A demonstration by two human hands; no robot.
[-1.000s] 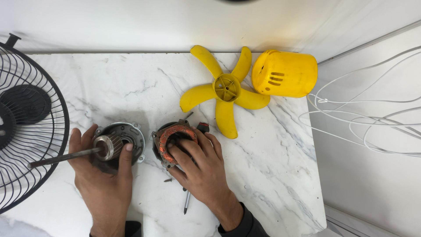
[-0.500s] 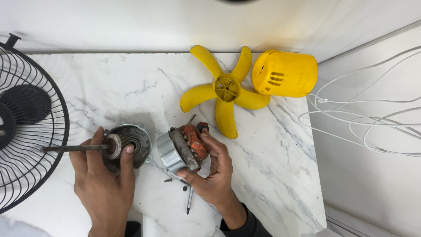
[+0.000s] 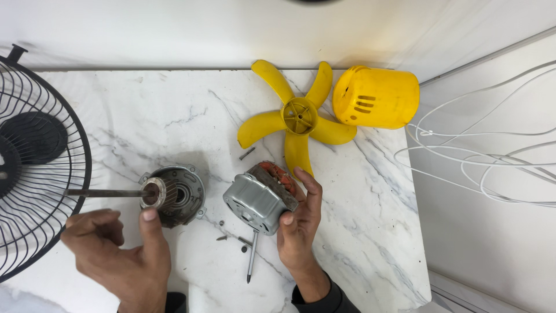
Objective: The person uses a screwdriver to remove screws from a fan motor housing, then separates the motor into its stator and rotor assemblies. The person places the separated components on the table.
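Your right hand [image 3: 298, 229] has a closed grip on the stator [image 3: 262, 197], thumb on its grey metal cover, fingers over the top, tilting it so the copper windings face away from you. Your left hand [image 3: 119, 255] is loosely curled, thumb tip touching the rotor [image 3: 162, 194], whose shaft [image 3: 104, 193] points left from the round end cover [image 3: 184, 194] on the tabletop [image 3: 174, 116]. A screwdriver [image 3: 252, 258] and loose screws [image 3: 231, 236] lie between your hands. Beyond lie a yellow blade [image 3: 298, 119] and yellow housing [image 3: 379, 97]; a black grille [image 3: 35, 156] sits left.
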